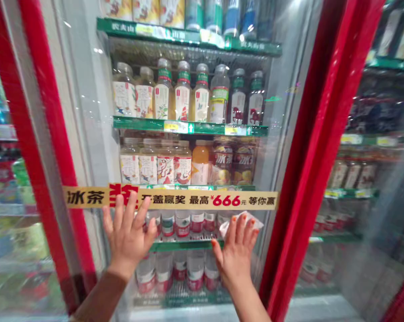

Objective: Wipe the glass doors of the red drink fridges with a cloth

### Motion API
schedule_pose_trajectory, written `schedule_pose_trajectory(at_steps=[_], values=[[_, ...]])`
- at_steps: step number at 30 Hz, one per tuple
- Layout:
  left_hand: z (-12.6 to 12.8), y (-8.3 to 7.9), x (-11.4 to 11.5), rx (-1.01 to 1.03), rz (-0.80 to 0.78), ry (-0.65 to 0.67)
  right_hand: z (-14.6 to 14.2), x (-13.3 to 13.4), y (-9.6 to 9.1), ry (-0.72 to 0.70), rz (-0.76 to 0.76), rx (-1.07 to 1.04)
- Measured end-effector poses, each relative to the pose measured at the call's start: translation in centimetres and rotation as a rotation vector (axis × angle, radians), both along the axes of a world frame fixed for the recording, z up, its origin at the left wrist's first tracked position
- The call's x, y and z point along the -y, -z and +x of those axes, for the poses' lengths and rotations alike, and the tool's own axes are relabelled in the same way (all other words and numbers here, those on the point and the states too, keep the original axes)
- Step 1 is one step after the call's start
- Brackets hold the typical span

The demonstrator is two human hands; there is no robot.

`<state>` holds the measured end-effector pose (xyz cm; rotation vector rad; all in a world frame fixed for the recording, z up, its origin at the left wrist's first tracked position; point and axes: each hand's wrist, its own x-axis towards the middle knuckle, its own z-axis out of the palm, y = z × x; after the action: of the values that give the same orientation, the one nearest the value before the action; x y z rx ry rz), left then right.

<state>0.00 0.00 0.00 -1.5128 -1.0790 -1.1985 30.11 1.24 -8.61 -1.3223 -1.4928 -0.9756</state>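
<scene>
My left hand [128, 235] lies flat with fingers spread on the glass door [88, 112] of a drinks fridge, just below a yellow banner sticker [188, 199]. My right hand [237, 250] presses a white cloth [252, 220] against the same glass, fingers stretched out over it, nails painted orange. Behind the glass stand rows of bottled drinks [185, 91] on green-edged shelves [188, 126].
The door has red frames at the left [44, 134] and right [319, 147]. Another fridge section with bottles [363, 174] stands to the right, and blurred shelves of goods [7, 201] show at the left.
</scene>
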Motion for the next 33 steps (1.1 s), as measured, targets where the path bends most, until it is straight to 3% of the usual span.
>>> schedule_pose_trajectory(at_steps=[3, 6, 9, 13, 15, 17, 19, 23, 25, 27, 30, 33], values=[[0.2, -0.2, 0.0, 0.003, 0.005, 0.007, -1.2, 0.8, 7.3, -0.056, -0.033, 0.075], [0.3, -0.3, 0.0, 0.010, 0.010, 0.019, -1.1, 1.9, 13.1, -0.096, -0.041, 0.105], [0.3, -0.2, 0.0, 0.018, 0.022, 0.030, -0.8, 3.3, 16.8, -0.110, -0.010, 0.108], [0.3, -0.1, -0.1, 0.031, 0.027, 0.036, -1.8, 5.0, 19.1, -0.073, 0.033, 0.032], [0.4, -0.1, -0.1, 0.037, 0.028, 0.037, -2.1, 5.0, 18.7, -0.043, 0.048, -0.032], [0.4, -0.1, 0.0, 0.036, 0.024, 0.041, -1.5, 4.2, 16.3, -0.024, 0.058, -0.094], [0.4, -0.1, 0.1, 0.032, 0.018, 0.043, -0.2, 2.7, 11.5, -0.009, 0.041, -0.163], [0.3, -0.2, 0.2, 0.005, 0.036, 0.019, 1.9, -0.2, -0.8, -0.008, -0.013, -0.304], [0.2, -0.2, 0.1, -0.002, 0.046, 0.002, 1.4, -0.6, -4.1, -0.033, -0.011, -0.246], [0.1, -0.1, 0.0, -0.003, 0.040, -0.003, 0.2, -0.4, -3.6, -0.060, -0.021, -0.109], [-0.1, 0.3, -0.2, 0.020, 0.018, 0.015, -0.3, 0.5, 2.6, -0.061, -0.022, 0.088], [0.0, 0.5, -0.3, 0.077, 0.017, 0.059, 2.0, 1.8, 8.2, -0.014, -0.024, 0.129]])
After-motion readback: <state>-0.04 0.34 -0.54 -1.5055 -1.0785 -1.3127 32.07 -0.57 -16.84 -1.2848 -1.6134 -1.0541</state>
